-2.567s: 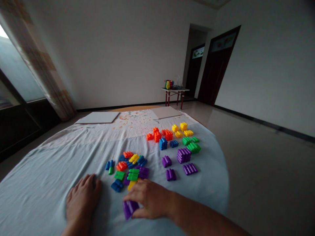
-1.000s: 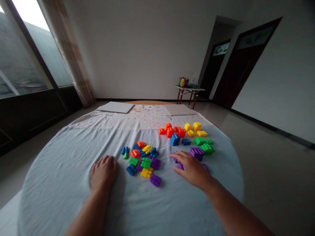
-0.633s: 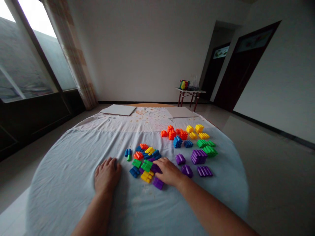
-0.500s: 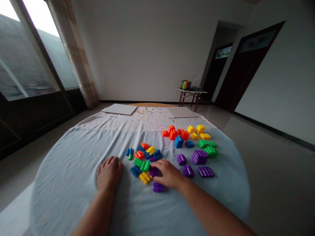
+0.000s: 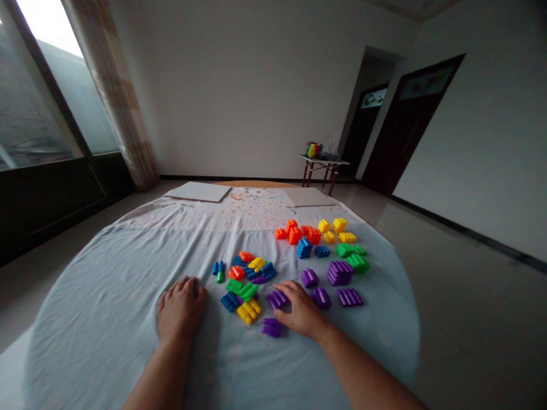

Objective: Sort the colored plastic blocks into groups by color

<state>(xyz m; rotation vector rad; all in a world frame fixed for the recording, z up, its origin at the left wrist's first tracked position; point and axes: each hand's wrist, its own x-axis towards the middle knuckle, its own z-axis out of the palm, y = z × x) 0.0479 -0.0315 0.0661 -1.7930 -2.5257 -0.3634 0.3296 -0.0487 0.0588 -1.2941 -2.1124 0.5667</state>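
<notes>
My left hand [image 5: 180, 309] lies flat on the pale blue bedsheet [image 5: 106, 285], holding nothing, just left of a mixed heap of plastic ribbed building blocks [image 5: 245, 274]. My right hand [image 5: 302, 310] rests on the sheet with its fingers spread slightly. Its fingertips are at or just touching a purple block [image 5: 277, 298], and a second purple block [image 5: 272, 327] lies below the palm. Further right and up, blocks stand grouped by colour: orange [image 5: 294, 234], yellow [image 5: 332, 230], blue [image 5: 304, 248], green [image 5: 352, 256], purple [image 5: 339, 272].
The sheet covers a large round table. Two white boards [image 5: 198, 191] [image 5: 307, 197] lie at its far edge beside a paint-stained cloth area. A small red-legged table [image 5: 322, 164] holding a colourful item stands far back. Dark doors are right, windows left.
My right hand has moved rightward out of the heap, and a purple block has slid right with it. Earlier it reached over the purple group, then into the heap. My left hand stays put.
</notes>
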